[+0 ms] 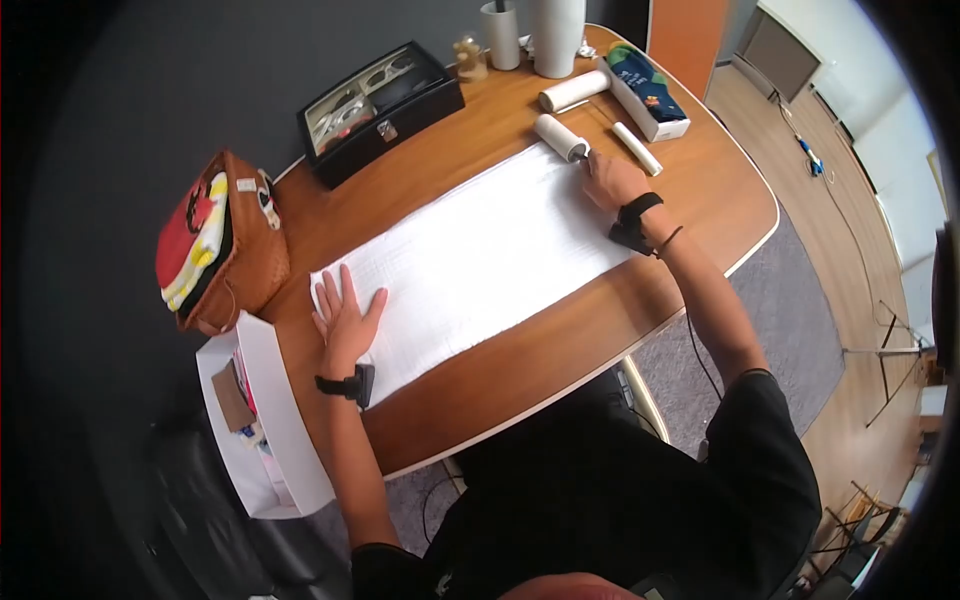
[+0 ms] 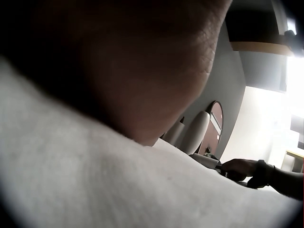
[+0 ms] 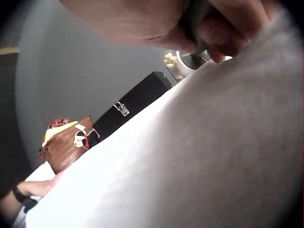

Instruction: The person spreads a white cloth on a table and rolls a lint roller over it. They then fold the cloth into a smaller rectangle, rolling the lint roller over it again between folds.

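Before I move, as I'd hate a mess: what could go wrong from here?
The roller in the right hand, at the right-hand end of the white cloth, might drag or crease it, since the left hand rests only near the other end. The thin white tube lying beside the right hand could get knocked and roll.

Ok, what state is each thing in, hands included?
Cloth: spread flat
Roller: held
Left hand: spread on cloth
Right hand: gripping roller
Black case: lid shut
Basket: open, filled
White box: open, filled
Sock box: open, filled
Loose roll: lying down
Thin tube: lying down
Tall cylinder: upright
Short cylinder: upright
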